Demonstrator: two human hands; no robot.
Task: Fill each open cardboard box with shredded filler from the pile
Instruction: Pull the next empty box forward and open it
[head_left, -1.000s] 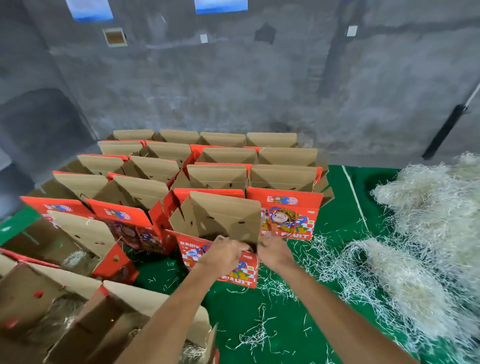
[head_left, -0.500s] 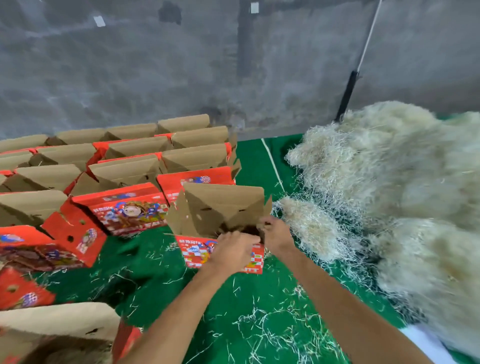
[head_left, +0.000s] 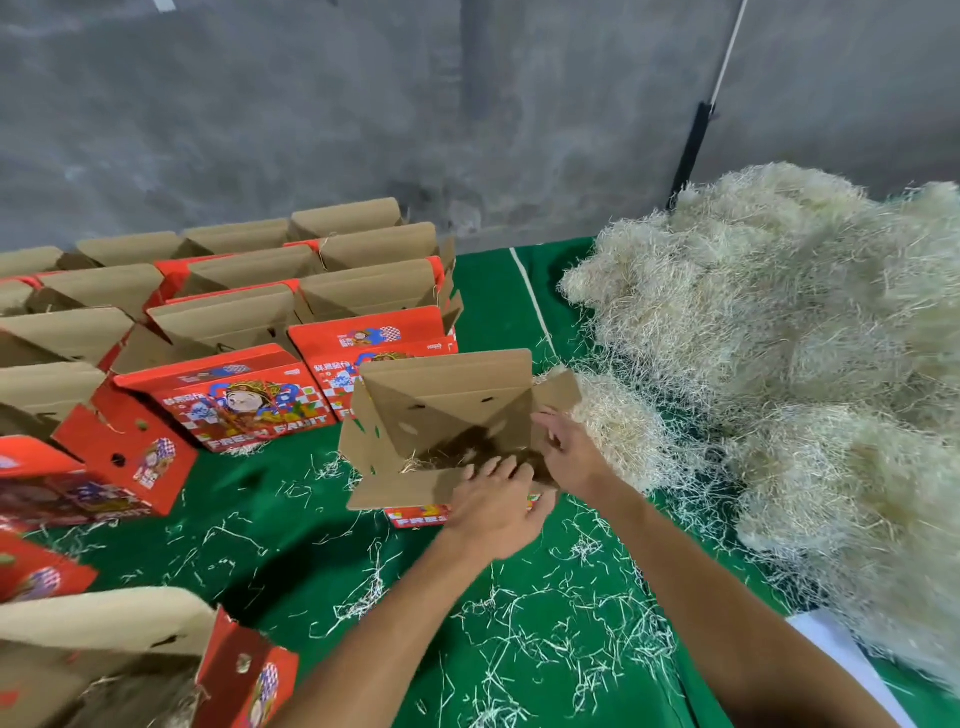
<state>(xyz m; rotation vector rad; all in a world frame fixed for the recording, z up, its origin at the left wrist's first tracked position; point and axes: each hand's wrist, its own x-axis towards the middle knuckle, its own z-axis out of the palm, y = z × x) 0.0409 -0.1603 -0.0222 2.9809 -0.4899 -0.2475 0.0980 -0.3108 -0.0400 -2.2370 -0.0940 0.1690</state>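
An open red cardboard box with brown flaps stands on the green cloth just left of the shredded filler pile. A few pale strands lie in its bottom. My left hand grips the box's near flap, fingers curled over its edge. My right hand holds the box's right side beside the right flap. A small clump of filler lies right against that side of the box.
Rows of open red boxes stand at the left, up to the grey wall. A box with filler sits at the bottom left. Loose strands litter the green cloth. A black pole leans behind the pile.
Both hands have drawn the box out of the rows and rightward, up to the filler pile. The view has swung right, so the pile now fills the right side.
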